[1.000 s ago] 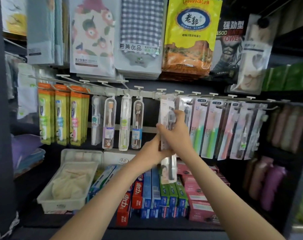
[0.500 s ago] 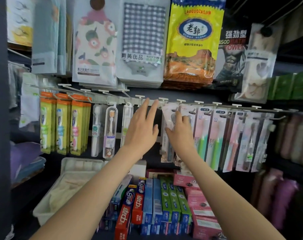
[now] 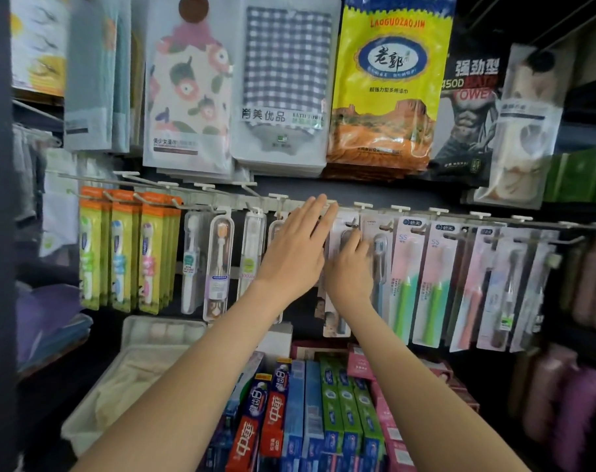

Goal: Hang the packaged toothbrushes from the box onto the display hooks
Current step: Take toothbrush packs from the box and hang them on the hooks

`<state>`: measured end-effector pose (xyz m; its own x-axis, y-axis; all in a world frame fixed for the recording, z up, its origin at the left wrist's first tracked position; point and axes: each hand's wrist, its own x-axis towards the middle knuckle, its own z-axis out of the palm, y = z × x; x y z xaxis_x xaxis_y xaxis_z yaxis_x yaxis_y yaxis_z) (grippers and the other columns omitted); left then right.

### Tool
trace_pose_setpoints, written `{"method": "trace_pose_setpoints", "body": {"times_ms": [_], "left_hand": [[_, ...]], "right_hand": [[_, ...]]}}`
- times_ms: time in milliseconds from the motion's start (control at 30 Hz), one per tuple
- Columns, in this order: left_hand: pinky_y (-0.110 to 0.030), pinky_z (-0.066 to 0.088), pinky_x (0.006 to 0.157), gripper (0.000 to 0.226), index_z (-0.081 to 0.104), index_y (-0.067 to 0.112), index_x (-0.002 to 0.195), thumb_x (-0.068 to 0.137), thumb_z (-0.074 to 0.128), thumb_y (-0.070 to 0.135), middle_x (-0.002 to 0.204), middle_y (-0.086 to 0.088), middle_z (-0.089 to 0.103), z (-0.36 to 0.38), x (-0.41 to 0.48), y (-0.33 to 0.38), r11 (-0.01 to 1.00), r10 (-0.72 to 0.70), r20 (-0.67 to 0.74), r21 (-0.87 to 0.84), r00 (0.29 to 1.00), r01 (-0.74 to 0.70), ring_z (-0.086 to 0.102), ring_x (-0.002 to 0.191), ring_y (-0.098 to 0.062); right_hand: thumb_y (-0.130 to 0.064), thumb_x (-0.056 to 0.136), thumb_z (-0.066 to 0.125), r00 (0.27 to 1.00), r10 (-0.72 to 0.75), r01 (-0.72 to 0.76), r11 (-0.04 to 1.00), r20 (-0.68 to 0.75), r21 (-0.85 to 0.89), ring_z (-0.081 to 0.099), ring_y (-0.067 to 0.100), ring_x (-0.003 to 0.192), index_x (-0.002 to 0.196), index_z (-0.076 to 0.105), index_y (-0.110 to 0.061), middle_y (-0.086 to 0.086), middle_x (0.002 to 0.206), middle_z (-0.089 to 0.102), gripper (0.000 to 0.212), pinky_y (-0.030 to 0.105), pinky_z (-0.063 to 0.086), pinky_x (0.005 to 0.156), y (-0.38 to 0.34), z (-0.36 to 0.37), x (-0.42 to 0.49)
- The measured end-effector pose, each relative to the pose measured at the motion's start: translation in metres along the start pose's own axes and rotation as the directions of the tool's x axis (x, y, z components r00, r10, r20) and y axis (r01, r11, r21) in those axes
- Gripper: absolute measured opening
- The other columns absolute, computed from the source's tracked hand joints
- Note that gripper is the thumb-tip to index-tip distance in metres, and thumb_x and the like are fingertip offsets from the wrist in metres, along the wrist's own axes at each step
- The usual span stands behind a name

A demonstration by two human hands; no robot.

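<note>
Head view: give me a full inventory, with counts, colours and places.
towel packs: about six, floral, checked, yellow, black; top row
display hooks: one row, white; mid-height rail
boxed toothbrushes: three stacks, yellow-green, orange tops; left hooks
clear-case toothbrushes: about four; left of centre
grey toothbrush pack: one; centre hook
pink toothbrush packs: several, green or pink handles; right hooks
toothpaste boxes: many, red, blue, green; bottom shelf
tray: one, white; lower left
left hand: open, flat; up at the hooks
right hand: on the grey toothbrush pack; grip unclear
</note>
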<state>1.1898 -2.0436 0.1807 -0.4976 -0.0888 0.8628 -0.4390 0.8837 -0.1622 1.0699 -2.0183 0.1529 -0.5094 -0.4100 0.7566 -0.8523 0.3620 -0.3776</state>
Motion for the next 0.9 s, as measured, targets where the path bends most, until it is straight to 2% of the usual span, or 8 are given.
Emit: {"method": "trace_pose_setpoints", "body": {"times_ms": [133,333,433,600,700,767,833,900], "left_hand": [[-0.042,0.026,0.114,0.069,0.036,0.006,0.146,0.083,0.066,0.007,0.151,-0.019,0.034,0.007,-0.053,0.007,0.996,-0.058,-0.024,-0.064,0.998,0.057,0.035,0.138,-0.032],[-0.029,0.028,0.108,0.051,0.046,0.004,0.137,0.09,0.048,0.024,0.141,-0.014,0.047,0.009,-0.224,0.039,0.954,-0.165,0.234,-0.207,0.958,0.215,0.042,0.129,-0.023],[-0.028,0.043,0.1,0.045,0.055,0.006,0.13,0.09,0.052,0.026,0.131,-0.009,0.057,0.011,-0.326,0.051,0.914,-0.151,0.45,-0.274,0.88,0.297,0.047,0.119,-0.017],[-0.023,0.048,0.088,0.034,0.059,0.016,0.119,0.092,0.044,0.028,0.121,0.002,0.058,0.019,-0.492,0.07,0.81,-0.123,0.758,-0.296,0.64,0.507,0.052,0.108,-0.01],[-0.027,0.053,0.079,0.038,0.049,0.021,0.132,0.097,0.039,0.033,0.133,0.009,0.043,0.029,-0.571,0.082,0.751,-0.104,0.931,-0.157,0.35,0.642,0.056,0.11,-0.016],[-0.018,0.04,0.077,0.043,0.034,0.024,0.144,0.102,0.036,0.031,0.144,0.009,0.034,0.038,-0.62,0.086,0.77,-0.075,0.988,-0.026,0.131,0.638,0.052,0.113,-0.014],[-0.017,0.036,0.082,0.048,0.024,0.025,0.149,0.102,0.037,0.029,0.148,0.006,0.03,0.049,-0.665,0.088,0.772,-0.071,0.997,0.064,-0.014,0.633,0.046,0.121,-0.015],[-0.02,0.037,0.091,0.049,0.023,0.024,0.149,0.102,0.038,0.027,0.149,0.004,0.029,0.067,-0.71,0.095,0.768,-0.072,0.99,0.131,-0.118,0.627,0.043,0.125,-0.016]], "right_hand": [[-0.017,0.087,0.065,0.998,0.048,-0.052,0.988,0.031,0.147,0.042,0.035,0.128,0.153,0.002,-0.013,0.018,0.147,0.029,0.091,0.046,0.05,0.093,0.003,0.009,-0.03],[-0.011,0.092,0.059,0.984,-0.057,-0.007,0.933,0.169,0.359,0.039,0.028,0.128,0.15,0.02,-0.007,0.015,0.142,0.038,0.07,0.03,0.037,0.1,0.016,0.009,-0.176],[-0.009,0.091,0.061,0.933,-0.13,-0.001,0.931,0.336,0.365,0.043,0.029,0.127,0.143,0.032,0.0,0.016,0.136,0.046,0.06,0.035,0.039,0.104,0.03,0.022,-0.269],[-0.013,0.088,0.067,0.772,-0.053,-0.126,0.964,0.633,0.234,0.055,0.02,0.107,0.134,0.043,-0.009,0.008,0.116,0.057,0.052,0.029,0.051,0.084,0.064,0.062,-0.437],[-0.014,0.091,0.064,0.556,0.053,-0.239,0.966,0.83,0.099,0.059,0.023,0.107,0.137,0.041,-0.014,0.008,0.122,0.055,0.051,0.026,0.05,0.08,0.083,0.087,-0.525],[-0.024,0.099,0.05,0.276,0.152,-0.288,0.955,0.949,-0.069,0.048,0.023,0.123,0.144,0.032,-0.014,0.007,0.137,0.044,0.05,0.025,0.044,0.091,0.106,0.105,-0.583],[-0.029,0.101,0.043,0.043,0.236,-0.269,0.938,0.971,-0.216,0.038,0.023,0.134,0.15,0.02,-0.015,0.007,0.149,0.032,0.055,0.03,0.039,0.104,0.134,0.125,-0.643],[-0.028,0.101,0.042,-0.098,0.277,-0.234,0.927,0.956,-0.292,0.031,0.024,0.139,0.152,0.011,-0.019,0.006,0.156,0.023,0.061,0.034,0.034,0.11,0.163,0.145,-0.697]]}}
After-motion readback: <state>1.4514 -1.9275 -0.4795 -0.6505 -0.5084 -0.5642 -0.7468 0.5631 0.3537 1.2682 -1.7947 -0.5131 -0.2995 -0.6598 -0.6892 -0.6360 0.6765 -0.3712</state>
